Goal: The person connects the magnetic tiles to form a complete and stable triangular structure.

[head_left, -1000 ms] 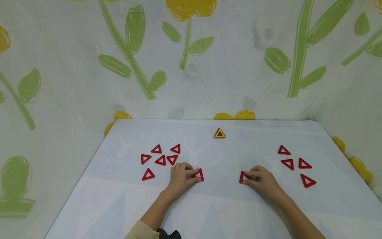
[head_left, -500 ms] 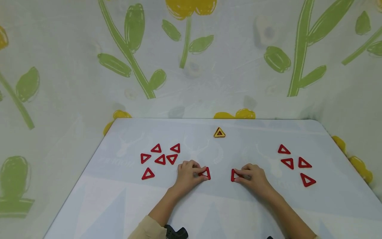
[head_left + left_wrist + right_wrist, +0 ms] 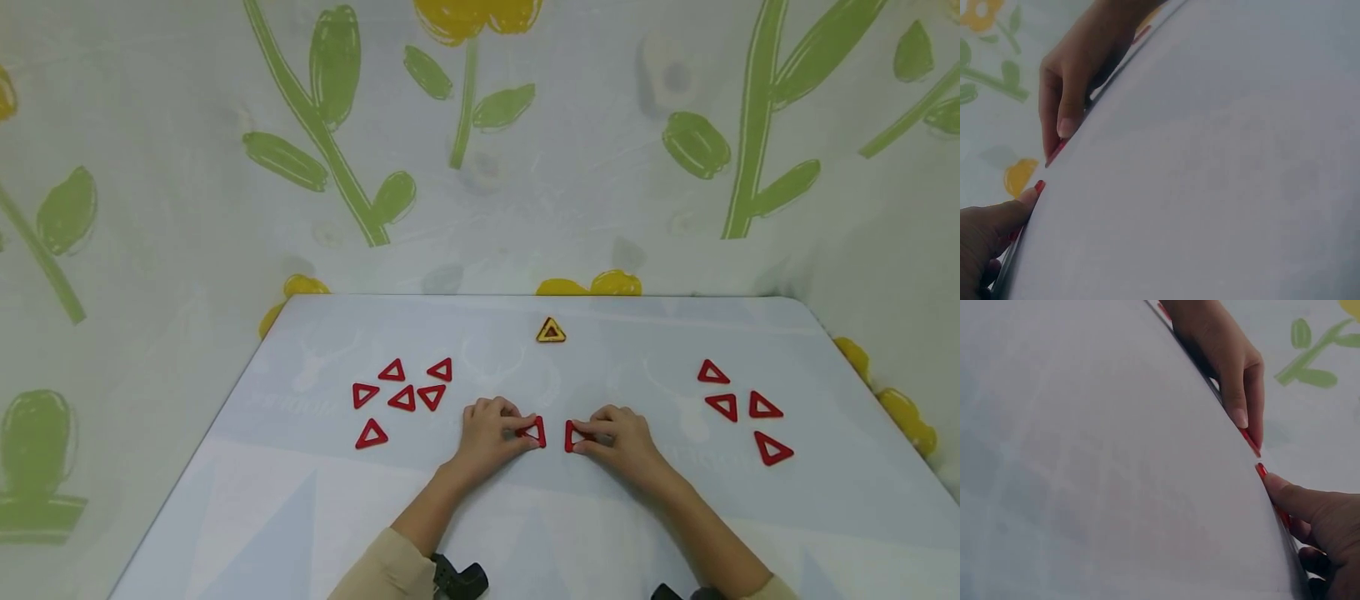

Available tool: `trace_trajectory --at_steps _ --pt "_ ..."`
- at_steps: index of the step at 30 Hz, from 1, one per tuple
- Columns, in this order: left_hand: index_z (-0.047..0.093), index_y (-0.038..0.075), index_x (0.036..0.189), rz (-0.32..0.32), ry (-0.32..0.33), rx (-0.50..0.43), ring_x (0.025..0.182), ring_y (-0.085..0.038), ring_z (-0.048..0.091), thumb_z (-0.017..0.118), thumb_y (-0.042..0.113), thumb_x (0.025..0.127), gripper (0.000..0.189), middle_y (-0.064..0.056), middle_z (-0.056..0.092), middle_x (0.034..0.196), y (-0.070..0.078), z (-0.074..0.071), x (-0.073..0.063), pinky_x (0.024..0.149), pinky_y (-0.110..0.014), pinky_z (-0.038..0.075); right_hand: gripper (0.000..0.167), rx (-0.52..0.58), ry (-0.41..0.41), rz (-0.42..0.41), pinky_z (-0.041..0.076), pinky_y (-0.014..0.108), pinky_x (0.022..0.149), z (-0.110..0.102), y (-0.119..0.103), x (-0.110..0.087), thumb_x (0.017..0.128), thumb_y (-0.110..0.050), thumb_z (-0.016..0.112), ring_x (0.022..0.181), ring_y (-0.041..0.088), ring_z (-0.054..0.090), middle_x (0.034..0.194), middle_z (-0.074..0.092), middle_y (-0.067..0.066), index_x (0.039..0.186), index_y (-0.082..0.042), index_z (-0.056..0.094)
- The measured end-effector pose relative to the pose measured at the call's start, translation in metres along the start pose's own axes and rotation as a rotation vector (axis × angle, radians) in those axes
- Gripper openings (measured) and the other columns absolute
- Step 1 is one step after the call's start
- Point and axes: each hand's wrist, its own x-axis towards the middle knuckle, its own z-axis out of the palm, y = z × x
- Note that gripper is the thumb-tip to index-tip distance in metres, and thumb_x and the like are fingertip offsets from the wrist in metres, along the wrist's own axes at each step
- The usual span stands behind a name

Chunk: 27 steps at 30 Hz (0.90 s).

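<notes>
From my end of the feed, I use the yellow triangle (image 3: 551, 338) as my marker: it lies on the pale table (image 3: 517, 533), close to the far edge, with a brown middle. Nearer to the person than that marker, both hands are at work, one on each side of it. The left hand (image 3: 487, 435), to the marker's left, pinches a red triangle (image 3: 542, 432) between thumb and fingers. The right hand (image 3: 624, 442), to the marker's right, grips a second red triangle (image 3: 569, 436) in the same way. The two held pieces sit just short of the marker's line on either side, their straight sides facing each other across a narrow gap — I see them near, but apart, in both wrist views. Whether they rest on the tabletop or hang slightly above it, I can't tell.

Left of the marker, and a little nearer the person, I count six loose red triangles (image 3: 371, 444), pointing various ways. Well to its right lie four more red triangles (image 3: 761, 448). Behind the marker, past the table edge, rises a pale backdrop (image 3: 525, 217) with green leaves and yellow flowers. Nearest the person — well in front of the marker — I see a beige sleeve (image 3: 386, 568) and a black device (image 3: 463, 581) at the left wrist.
</notes>
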Motion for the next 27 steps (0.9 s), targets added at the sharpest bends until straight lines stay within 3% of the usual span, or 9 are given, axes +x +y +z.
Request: trace_trajectory --at_steps 8,17,27 --pt "0.065 0.026 0.121 0.041 -0.033 0.084 0.100 -0.016 0.042 0.071 0.039 0.082 0.042 0.004 0.052 0.103 0.001 0.003 0.005 0.085 -0.039 0.029 0.033 -0.001 0.037 -0.058 0.030 0.033 0.068 0.007 -0.001 0.004 0.071 -0.020 0.082 0.078 0.013 0.048 0.083 0.058 -0.005 0.103 -0.013 0.075" --pt "0.063 0.031 0.123 0.061 -0.058 0.149 0.100 -0.015 0.040 0.067 0.043 0.084 0.041 0.006 0.051 0.104 0.000 0.007 0.007 0.085 -0.037 0.029 0.032 0.000 0.149 -0.165 0.032 0.031 0.067 0.014 0.003 0.004 0.066 -0.019 0.084 0.076 0.011 0.050 0.082 0.062 -0.005 0.097 -0.012 0.077" --pt "0.066 0.030 0.121 0.082 -0.028 0.142 0.100 -0.014 0.042 0.068 0.042 0.084 0.039 0.005 0.052 0.105 0.001 0.008 0.007 0.087 -0.038 0.030 0.030 0.026 0.188 -0.172 0.032 0.031 0.067 0.016 0.004 0.005 0.063 -0.018 0.086 0.075 0.009 0.051 0.081 0.064 -0.005 0.091 -0.013 0.077"
